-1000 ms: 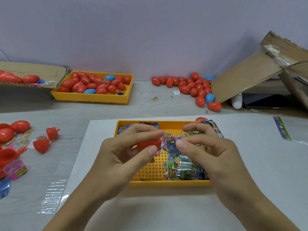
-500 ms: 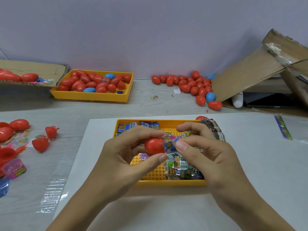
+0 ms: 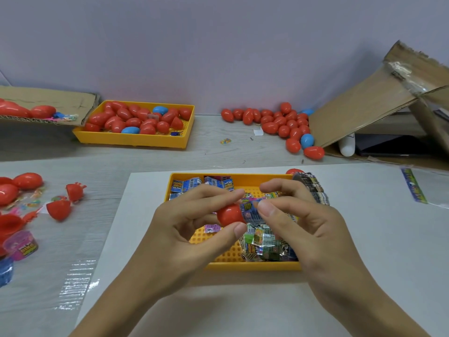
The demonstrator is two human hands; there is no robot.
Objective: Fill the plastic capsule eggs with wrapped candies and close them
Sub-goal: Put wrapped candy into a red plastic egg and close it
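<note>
My left hand (image 3: 184, 229) pinches a red egg half (image 3: 229, 215) between thumb and fingers, above the near yellow tray (image 3: 252, 265). My right hand (image 3: 303, 222) pinches a blue wrapped candy (image 3: 250, 211) whose end sits at the mouth of the egg half. Several more wrapped candies (image 3: 264, 246) lie piled in the tray's right part, and small blue packets (image 3: 185, 184) lie along its far edge.
A far yellow tray (image 3: 136, 141) holds several red and blue eggs. More eggs (image 3: 279, 122) lie loose by the wall beside a tipped cardboard box (image 3: 364, 110). Open red egg halves (image 3: 58, 209) and small tubs (image 3: 20, 246) sit at the left. A white sheet (image 3: 364, 239) lies under the near tray.
The egg half turned in my left hand so its round side faces me. My right hand brought the blue candy up against its opening. Both hands rose slightly over the tray.
</note>
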